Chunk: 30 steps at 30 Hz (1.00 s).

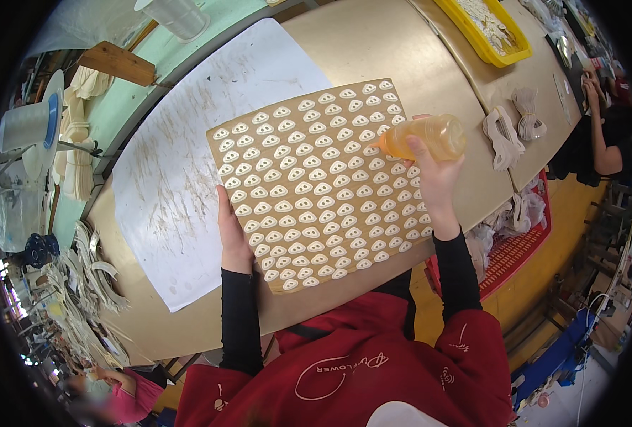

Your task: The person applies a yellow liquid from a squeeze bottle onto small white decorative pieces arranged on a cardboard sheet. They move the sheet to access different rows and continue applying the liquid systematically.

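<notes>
A square brown board (pixel 248 206) carries many rows of small white oval pieces, each with two dark holes. My left hand (pixel 233 231) grips the board's left edge, the thumb along the side and the other fingers hidden underneath. In my right hand (pixel 435 174) is a clear squeeze bottle (pixel 440 137) of amber liquid, wrapped by the fingers and tilted almost flat. Its orange nozzle points left, at or just above the pieces near the board's right side; contact cannot be made out.
A white stained sheet (pixel 163 192) lies on the tan table (pixel 373 35) beyond the board. At the far right stands a yellow tray (pixel 483 43) of small white pieces; white cord bundles (pixel 504 139) lie nearer. A red basket (pixel 504 263) sits below the right edge. Another person (pixel 604 135) works at far right.
</notes>
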Motion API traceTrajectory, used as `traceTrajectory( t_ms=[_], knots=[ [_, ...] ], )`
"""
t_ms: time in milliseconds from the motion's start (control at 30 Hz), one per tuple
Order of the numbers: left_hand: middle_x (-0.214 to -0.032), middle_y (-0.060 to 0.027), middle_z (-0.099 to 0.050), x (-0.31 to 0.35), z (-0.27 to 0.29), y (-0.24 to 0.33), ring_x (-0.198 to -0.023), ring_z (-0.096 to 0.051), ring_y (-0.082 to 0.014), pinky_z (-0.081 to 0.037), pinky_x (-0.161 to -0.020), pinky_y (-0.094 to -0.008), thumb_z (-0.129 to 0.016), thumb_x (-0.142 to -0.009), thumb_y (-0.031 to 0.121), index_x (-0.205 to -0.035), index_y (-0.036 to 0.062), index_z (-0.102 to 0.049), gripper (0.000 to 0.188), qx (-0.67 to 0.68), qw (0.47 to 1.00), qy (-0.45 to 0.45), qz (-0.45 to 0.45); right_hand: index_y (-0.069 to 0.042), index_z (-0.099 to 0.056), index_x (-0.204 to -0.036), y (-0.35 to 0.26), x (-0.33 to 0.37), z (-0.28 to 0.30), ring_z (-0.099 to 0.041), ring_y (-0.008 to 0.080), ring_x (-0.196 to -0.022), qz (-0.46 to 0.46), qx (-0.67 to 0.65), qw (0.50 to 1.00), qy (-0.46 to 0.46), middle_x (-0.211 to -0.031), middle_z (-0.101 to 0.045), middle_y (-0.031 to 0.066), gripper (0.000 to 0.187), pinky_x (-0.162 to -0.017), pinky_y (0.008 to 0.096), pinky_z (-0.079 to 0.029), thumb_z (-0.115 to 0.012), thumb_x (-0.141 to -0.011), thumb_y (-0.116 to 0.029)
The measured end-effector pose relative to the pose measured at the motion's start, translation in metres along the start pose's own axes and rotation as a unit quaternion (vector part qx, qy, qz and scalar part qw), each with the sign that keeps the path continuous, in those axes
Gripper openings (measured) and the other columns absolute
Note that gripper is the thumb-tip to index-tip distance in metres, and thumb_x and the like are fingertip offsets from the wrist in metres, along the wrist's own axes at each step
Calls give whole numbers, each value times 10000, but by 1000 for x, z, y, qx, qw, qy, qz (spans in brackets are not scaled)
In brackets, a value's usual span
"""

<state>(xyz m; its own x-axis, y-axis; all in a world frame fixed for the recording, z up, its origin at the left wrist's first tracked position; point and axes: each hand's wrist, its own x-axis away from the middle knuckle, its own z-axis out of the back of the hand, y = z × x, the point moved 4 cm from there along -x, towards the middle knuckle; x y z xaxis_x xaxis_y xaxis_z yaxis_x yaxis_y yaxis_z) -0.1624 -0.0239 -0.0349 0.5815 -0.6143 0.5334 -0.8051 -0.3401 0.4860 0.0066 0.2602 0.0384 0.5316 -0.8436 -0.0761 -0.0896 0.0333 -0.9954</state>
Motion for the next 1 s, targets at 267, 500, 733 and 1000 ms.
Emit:
traceTrajectory(
  t_ms=[267, 500, 733, 1000],
  knots=[
    [-1349, -136, -531, 0, 0, 0, -1175, -565, -269, -481, -973, -415, -392, -1007, 513, -1397, 40, -416, 614, 1, 1000, 11, -1, 20, -594, -1105, -2, 2, -4, -629, 97, -758, 6, 52, 998, -38, -966, -651, 70, 304, -530, 200, -501, -729, -854, -82],
    [-1352, -136, -528, 1, -2, 0, -1174, -566, -269, -482, -972, -414, -396, -1004, 516, -1399, 40, -414, 619, -7, 1000, 10, -2, 13, -595, -1103, -3, -1, -5, -627, 92, -774, 30, 61, 997, -37, -983, -651, 62, 323, -535, 200, -505, -749, -835, -79],
    [-1355, -133, -526, 0, -2, -1, -1181, -560, -270, -477, -978, -419, -389, -1007, 514, -1401, 44, -412, 613, 3, 1000, 3, -2, 13, -597, -1106, -6, 2, -7, -628, 90, -781, 21, 87, 994, -55, -998, -650, 58, 326, -532, 199, -505, -749, -829, -70],
    [-1350, -137, -530, 0, -1, -1, -1179, -561, -274, -473, -982, -420, -382, -1008, 516, -1398, 42, -415, 615, 10, 1000, -7, 4, 18, -596, -1111, -2, -5, -2, -636, 98, -800, 20, 71, 997, -26, -1013, -650, 66, 330, -534, 193, -516, -747, -836, -84]
  ],
)
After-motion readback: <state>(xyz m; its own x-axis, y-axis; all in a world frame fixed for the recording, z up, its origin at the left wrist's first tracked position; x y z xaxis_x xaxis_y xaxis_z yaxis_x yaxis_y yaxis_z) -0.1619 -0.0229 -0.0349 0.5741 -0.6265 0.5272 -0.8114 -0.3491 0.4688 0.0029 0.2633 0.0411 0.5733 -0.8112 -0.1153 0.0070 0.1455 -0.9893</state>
